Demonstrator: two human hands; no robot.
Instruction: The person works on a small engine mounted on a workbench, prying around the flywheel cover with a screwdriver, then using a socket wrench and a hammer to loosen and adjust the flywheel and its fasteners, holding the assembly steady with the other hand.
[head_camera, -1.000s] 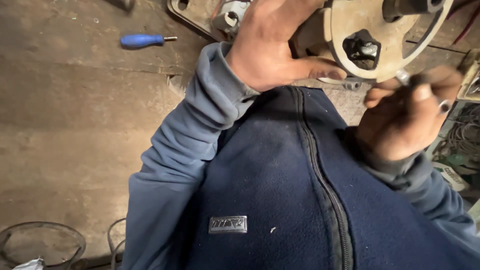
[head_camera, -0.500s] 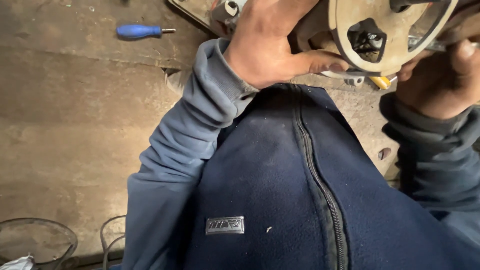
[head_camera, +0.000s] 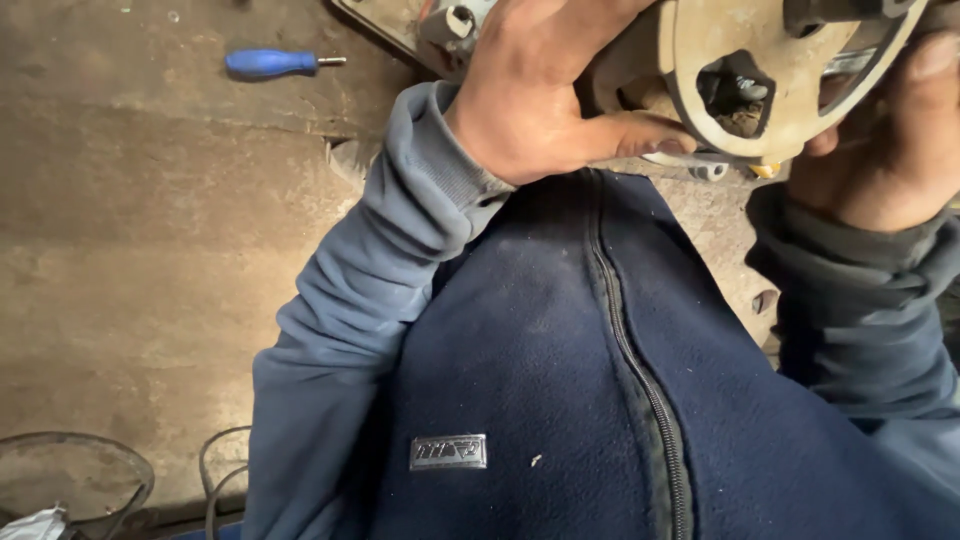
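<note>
A round tan metal disc (head_camera: 800, 125) with a dark square opening in its middle is held up at the top of the view, in front of my dark blue zipped vest (head_camera: 560, 380). My left hand (head_camera: 540, 100) grips its left side, the thumb stretched under the rim. My right hand (head_camera: 885, 160) clasps the right rim, its thumb pressed on the edge. A small yellow tip (head_camera: 765, 170) and a small grey metal piece (head_camera: 710, 170) show just under the disc. What my right palm holds besides the rim is hidden.
A blue-handled screwdriver (head_camera: 270, 63) lies on the worn brown floor (head_camera: 150, 250) at the upper left. A metal plate's corner (head_camera: 385, 22) shows at the top behind my left hand. A wire ring (head_camera: 75, 465) and loose wire loops (head_camera: 220, 470) sit at the bottom left.
My right hand rose from the lower right, where it pinched a small item, to the disc's right rim. My left hand kept its grip on the disc.
</note>
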